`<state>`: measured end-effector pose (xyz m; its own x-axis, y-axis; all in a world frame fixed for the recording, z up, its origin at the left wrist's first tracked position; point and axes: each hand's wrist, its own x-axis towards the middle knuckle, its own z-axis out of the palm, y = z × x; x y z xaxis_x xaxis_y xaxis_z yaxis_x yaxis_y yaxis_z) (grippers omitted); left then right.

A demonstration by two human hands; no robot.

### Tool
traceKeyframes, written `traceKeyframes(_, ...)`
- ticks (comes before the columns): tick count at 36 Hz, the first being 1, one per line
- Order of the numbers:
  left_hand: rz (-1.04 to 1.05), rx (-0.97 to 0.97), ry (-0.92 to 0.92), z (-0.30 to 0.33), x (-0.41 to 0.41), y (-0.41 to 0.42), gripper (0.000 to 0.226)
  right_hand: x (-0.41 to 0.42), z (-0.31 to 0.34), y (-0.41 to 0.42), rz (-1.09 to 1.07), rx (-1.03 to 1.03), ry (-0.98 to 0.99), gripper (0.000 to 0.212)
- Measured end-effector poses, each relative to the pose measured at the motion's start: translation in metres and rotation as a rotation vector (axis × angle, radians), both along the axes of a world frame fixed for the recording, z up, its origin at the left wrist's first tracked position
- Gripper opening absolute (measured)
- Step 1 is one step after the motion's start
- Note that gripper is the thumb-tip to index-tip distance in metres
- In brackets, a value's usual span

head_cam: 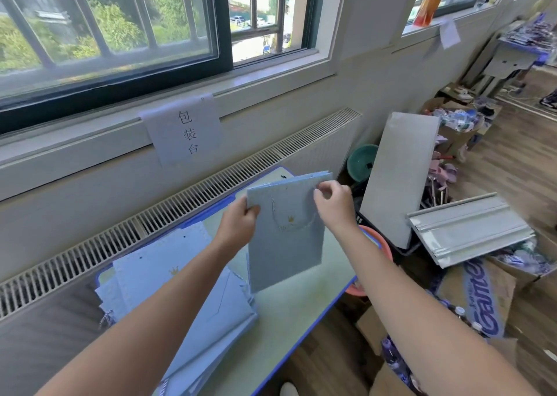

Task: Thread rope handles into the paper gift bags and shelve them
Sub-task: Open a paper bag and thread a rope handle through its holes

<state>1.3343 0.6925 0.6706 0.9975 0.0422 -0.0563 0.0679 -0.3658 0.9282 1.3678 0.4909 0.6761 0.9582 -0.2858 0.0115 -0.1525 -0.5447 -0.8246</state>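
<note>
One gift bag (286,235) upright; left hand (238,223) grips edge, right hand (333,202) fingers pinch top.

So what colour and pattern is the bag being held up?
Light blue bag with one small gold crown printed on its front; head view, the only one.

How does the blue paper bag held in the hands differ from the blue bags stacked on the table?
The held light blue paper gift bag hangs upright above the table, while the stack of flat light blue paper bags lies on it. The held bag shows a rope handle across its face; the left hand and right hand grip its top edge. Nothing touches the stack. Both carry a small gold crown.
</note>
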Motion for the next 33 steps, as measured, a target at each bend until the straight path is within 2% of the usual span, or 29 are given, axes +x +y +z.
traceKeyframes(3, 0.032, -0.143, 0.085, -0.005, 0.001, 0.003, 0.021, 0.005, -0.016, -0.013, -0.023, -0.026, 0.018, 0.008)
traceKeyframes(6, 0.058, -0.249, 0.161, -0.014, 0.003, 0.002, 0.024, 0.008, -0.029, -0.018, -0.027, 0.087, 0.062, 0.016)
traceKeyframes(10, 0.128, -0.254, 0.226, -0.036, 0.008, -0.003, 0.022, 0.013, -0.047, -0.020, 0.000, 0.179, 0.074, 0.016)
traceKeyframes(12, 0.207, -0.151, 0.256, -0.050, 0.012, -0.006, 0.020, 0.016, -0.060, -0.023, 0.020, 0.160, 0.074, 0.015)
traceKeyframes(14, 0.265, -0.025, 0.265, -0.064, 0.016, -0.011, 0.033, 0.019, -0.075, -0.025, 0.046, 0.131, 0.073, 0.018)
traceKeyframes(16, 0.288, 0.198, 0.193, -0.077, 0.020, -0.017, 0.046, 0.023, -0.092, -0.026, 0.084, 0.110, 0.101, 0.020)
traceKeyframes(19, 0.163, 0.448, 0.086, -0.096, 0.021, -0.030, 0.050, 0.028, -0.120, -0.025, 0.144, 0.049, 0.138, 0.025)
traceKeyframes(23, 0.006, 0.625, 0.017, -0.127, 0.025, -0.050, 0.048, 0.037, -0.151, -0.023, 0.181, -0.084, 0.204, 0.039)
traceKeyframes(26, -0.076, 0.751, 0.038, -0.155, 0.032, -0.057, 0.049, 0.042, -0.171, -0.022, 0.219, -0.211, 0.245, 0.050)
traceKeyframes(29, -0.131, 0.904, 0.091, -0.176, 0.041, -0.057, 0.053, 0.049, -0.188, -0.022, 0.273, -0.433, 0.198, 0.051)
traceKeyframes(31, -0.147, 0.956, 0.111, -0.189, 0.046, -0.059, 0.056, 0.053, -0.197, -0.020, 0.310, -0.477, 0.127, 0.044)
traceKeyframes(33, -0.146, 0.972, 0.112, -0.201, 0.048, -0.064, 0.056, 0.053, -0.209, -0.017, 0.356, -0.510, 0.059, 0.049)
